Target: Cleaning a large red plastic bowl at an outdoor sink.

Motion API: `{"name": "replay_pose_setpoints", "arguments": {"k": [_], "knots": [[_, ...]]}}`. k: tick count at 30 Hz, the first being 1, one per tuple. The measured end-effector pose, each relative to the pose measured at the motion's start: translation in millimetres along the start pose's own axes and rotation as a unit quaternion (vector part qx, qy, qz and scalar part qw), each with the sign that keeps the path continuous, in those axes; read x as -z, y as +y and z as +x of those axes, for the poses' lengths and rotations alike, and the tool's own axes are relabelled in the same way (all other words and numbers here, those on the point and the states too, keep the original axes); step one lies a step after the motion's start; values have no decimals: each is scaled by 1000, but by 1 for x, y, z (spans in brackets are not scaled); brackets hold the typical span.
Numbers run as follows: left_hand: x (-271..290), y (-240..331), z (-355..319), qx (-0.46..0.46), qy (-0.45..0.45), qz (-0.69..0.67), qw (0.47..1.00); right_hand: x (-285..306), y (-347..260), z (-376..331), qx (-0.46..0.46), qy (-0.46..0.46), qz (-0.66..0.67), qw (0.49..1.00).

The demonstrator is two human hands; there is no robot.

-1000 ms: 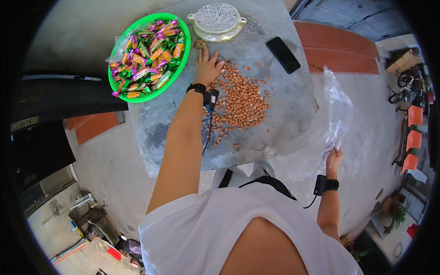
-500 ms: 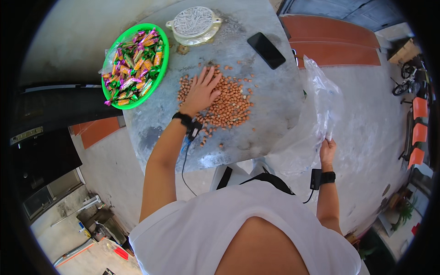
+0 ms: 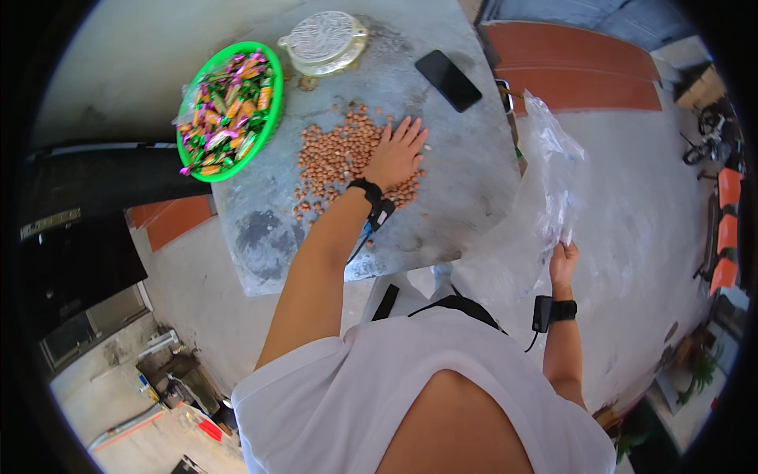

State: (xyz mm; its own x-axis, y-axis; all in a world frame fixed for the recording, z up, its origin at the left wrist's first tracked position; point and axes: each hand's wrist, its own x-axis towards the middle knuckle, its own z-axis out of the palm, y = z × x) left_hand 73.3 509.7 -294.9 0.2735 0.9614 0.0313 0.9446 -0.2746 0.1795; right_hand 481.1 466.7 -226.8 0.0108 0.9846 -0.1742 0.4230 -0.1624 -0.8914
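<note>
Reddish-brown peanuts (image 3: 335, 158) lie heaped on the grey stone table (image 3: 466, 182). My left hand (image 3: 395, 158) rests palm down on the right part of the heap, its fingers stretched out and apart. Some nuts stick out around its wrist and fingertips; those under the palm are hidden. Off the table's right edge, my right hand (image 3: 563, 259) is closed on the edge of a clear plastic bag (image 3: 545, 174). The bag hangs beside the table corner, its upper end near the far right edge. Both wrists wear black straps with small devices.
A green basket (image 3: 276, 103) of wrapped candies (image 3: 229, 118) stands at the table's left. Behind the nuts sit a round lidded container (image 3: 322, 39) and a black phone (image 3: 448, 80). Orange seats (image 3: 725, 229) stand far right on the floor.
My left hand has swept rightward from the middle of the peanut heap to its right side. My right hand still holds the bag in nearly the same place.
</note>
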Motion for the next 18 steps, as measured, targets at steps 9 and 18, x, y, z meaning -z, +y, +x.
{"name": "replay_pose_setpoints", "arguments": {"k": [9,18], "knots": [[36,-56,-40,92,47,-1,995,-21,4,1,22,-35,42,998],[30,-74,-37,59,-24,-56,996,-42,-5,-1,37,-49,-26,998]]}}
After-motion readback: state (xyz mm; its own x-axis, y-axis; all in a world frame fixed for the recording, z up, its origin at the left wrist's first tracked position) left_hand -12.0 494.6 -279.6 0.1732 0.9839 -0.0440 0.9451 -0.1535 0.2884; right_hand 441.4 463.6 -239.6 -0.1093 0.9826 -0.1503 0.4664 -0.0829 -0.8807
